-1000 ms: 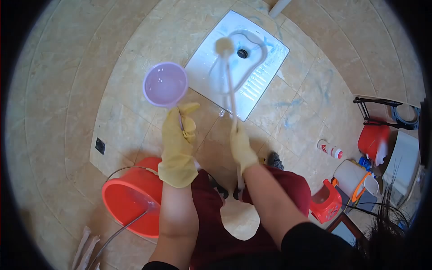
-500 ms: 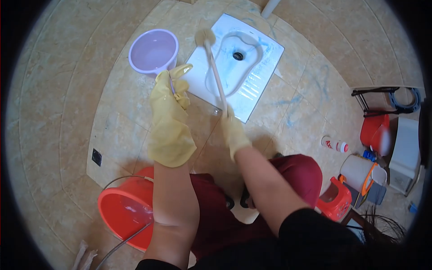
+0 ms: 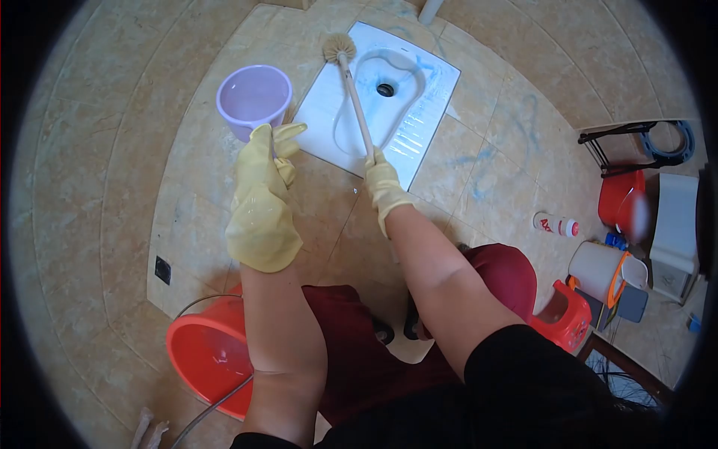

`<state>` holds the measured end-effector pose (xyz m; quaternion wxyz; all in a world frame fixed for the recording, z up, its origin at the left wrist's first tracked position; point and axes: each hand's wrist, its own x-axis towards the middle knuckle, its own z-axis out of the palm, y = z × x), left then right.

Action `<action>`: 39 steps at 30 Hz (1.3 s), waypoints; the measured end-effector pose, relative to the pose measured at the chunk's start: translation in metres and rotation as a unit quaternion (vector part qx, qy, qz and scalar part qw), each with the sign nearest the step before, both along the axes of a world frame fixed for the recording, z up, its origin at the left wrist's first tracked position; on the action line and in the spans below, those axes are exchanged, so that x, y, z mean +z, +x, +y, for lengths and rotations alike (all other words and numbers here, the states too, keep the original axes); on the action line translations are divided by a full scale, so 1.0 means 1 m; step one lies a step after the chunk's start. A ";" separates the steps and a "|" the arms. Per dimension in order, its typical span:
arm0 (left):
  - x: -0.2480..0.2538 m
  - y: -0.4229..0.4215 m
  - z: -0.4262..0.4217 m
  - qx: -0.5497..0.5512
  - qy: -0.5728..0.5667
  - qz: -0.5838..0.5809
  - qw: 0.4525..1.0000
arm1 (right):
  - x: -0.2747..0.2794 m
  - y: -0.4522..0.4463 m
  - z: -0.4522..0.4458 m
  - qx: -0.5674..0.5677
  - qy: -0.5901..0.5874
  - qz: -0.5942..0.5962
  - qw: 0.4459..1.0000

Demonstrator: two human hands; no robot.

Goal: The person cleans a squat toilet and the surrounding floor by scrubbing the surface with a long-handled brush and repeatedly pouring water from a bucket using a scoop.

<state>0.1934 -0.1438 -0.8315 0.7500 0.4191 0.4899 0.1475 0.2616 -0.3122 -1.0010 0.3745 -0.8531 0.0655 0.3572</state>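
Although the near left part of the squat toilet looks white and free of blue, the work seems only partway along: blue streaks mark the far right of its rim, a blue tint lies in the bowl around the drain hole, and blue smears spread over the tiles to the right. None of those floor smears looks scrubbed off.

The right hand, in a yellow rubber glove, is wrapped around the handle of the long-handled round brush. Its bristle head appears at the toilet's far left edge; whether it touches the surface, I cannot tell. The right forearm reaches diagonally inward past the maroon trouser knee.

The left hand, gloved alike, pinches the handle of the purple dipper, one digit jutting towards the toilet. That forearm extends nearly straight forward, beside the red bucket. The dipper sits left of the toilet, opening upward; its contents are unclear.
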 end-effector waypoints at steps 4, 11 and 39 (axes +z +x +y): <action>-0.017 0.011 -0.001 -0.093 0.085 0.087 0.988 | -0.027 -0.088 -0.039 0.018 -0.060 -0.027 0.998; -0.017 0.016 -0.010 -0.126 0.181 0.150 0.964 | -0.025 -0.132 -0.064 0.064 -0.068 -0.027 0.995; -0.012 0.010 0.028 0.052 -0.040 -0.187 0.980 | -0.062 -0.141 -0.083 0.046 -0.065 -0.037 0.996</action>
